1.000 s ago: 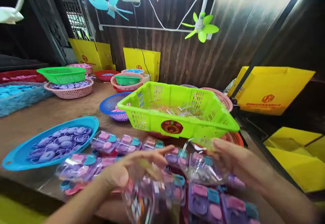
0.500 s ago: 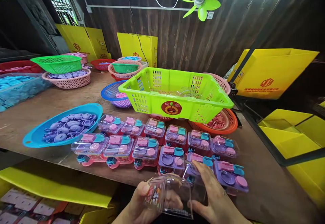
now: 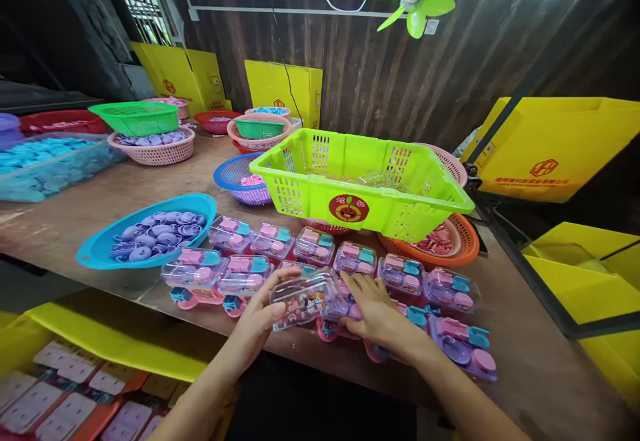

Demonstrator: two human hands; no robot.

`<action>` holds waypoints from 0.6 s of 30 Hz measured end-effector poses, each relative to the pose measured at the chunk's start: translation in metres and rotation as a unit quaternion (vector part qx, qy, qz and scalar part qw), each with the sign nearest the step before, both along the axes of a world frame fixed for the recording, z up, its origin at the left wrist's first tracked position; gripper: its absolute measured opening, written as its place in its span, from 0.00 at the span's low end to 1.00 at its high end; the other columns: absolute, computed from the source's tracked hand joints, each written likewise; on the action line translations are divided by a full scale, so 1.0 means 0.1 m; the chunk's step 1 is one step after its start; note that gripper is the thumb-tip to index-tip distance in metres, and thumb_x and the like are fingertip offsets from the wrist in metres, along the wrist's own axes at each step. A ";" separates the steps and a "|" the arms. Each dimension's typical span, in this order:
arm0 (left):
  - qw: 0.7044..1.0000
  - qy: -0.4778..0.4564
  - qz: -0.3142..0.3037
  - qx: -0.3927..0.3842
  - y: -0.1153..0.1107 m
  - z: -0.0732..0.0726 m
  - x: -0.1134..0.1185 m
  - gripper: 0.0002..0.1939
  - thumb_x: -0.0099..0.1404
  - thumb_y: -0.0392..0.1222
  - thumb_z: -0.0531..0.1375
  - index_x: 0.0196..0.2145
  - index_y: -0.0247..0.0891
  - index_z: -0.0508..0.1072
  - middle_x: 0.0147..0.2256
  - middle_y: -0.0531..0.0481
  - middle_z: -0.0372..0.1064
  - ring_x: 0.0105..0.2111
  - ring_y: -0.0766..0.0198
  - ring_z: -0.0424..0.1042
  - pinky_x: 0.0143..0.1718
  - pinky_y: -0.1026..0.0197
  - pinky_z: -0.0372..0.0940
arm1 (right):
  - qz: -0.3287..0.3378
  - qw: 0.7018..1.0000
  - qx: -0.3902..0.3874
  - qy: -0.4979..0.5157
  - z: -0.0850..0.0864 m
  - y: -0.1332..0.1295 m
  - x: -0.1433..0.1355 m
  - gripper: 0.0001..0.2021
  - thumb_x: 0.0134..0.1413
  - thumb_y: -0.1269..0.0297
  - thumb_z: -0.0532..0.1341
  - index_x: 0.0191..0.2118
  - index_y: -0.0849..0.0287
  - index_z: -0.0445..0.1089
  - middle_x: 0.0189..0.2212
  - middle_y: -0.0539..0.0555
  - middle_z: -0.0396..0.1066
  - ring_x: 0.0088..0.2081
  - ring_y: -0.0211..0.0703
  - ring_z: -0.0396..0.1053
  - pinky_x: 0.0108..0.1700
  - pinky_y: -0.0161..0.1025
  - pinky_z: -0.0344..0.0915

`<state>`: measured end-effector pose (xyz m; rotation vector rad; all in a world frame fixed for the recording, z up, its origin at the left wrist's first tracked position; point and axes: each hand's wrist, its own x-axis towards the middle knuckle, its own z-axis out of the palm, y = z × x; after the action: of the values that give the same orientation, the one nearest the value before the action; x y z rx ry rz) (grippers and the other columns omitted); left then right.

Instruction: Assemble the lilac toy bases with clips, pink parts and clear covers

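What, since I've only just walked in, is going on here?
A person's left hand holds a tilted clear printed cover over the front row of toy sets. Their right hand is at the sets beside it. The back-row sets have clear covers; the rightmost front set has none.

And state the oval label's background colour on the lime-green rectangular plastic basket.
The oval label has a dark red background; head view shows it.

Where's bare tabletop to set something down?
Left: tabletop between the blue tray and pink basket of purple parts. Right: tabletop beyond the rightmost toy sets. Crowded: toy sets from lime crate to front edge, left hand and right hand among them.
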<state>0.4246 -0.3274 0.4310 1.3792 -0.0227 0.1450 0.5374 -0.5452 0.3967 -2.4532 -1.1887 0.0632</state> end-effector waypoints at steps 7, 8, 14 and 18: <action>0.988 -0.063 -0.048 0.134 -0.36 0.01 0.12 0.32 0.53 0.39 0.65 0.54 0.45 0.60 0.54 0.44 0.61 0.56 0.50 0.59 0.55 0.53 0.57 | -0.031 0.983 0.171 0.066 0.16 -0.37 -0.04 0.33 0.54 0.61 0.57 0.64 0.52 0.45 0.62 0.57 0.51 0.62 0.49 0.49 0.62 0.52 0.48; 0.983 -0.076 -0.066 0.154 -0.41 0.04 0.14 0.33 0.52 0.38 0.66 0.55 0.45 0.60 0.54 0.44 0.61 0.55 0.50 0.60 0.56 0.53 0.57 | -0.033 0.977 0.197 0.079 0.23 -0.48 -0.08 0.32 0.55 0.62 0.56 0.64 0.51 0.45 0.62 0.56 0.51 0.62 0.48 0.49 0.62 0.50 0.49; 0.928 -0.160 -0.150 0.301 -0.75 0.19 0.40 0.41 0.48 0.34 0.65 0.59 0.44 0.55 0.56 0.45 0.58 0.55 0.52 0.60 0.57 0.54 0.56 | -0.016 0.990 0.119 0.072 0.57 -1.10 -0.33 0.41 0.47 0.67 0.59 0.65 0.48 0.39 0.65 0.54 0.43 0.64 0.53 0.43 0.62 0.54 0.49; 0.881 -0.211 -0.245 0.344 -1.01 0.20 0.58 0.48 0.48 0.35 0.65 0.63 0.43 0.47 0.60 0.43 0.52 0.58 0.51 0.57 0.59 0.54 0.54 | -0.043 0.996 0.083 0.000 0.47 -1.22 -0.32 0.45 0.45 0.64 0.63 0.65 0.47 0.37 0.64 0.55 0.44 0.64 0.55 0.45 0.61 0.55 0.52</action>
<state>0.4830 -0.4286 0.4515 1.9786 -0.8572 0.0024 0.5058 -0.6675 0.4439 -2.3548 -1.0433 -0.0578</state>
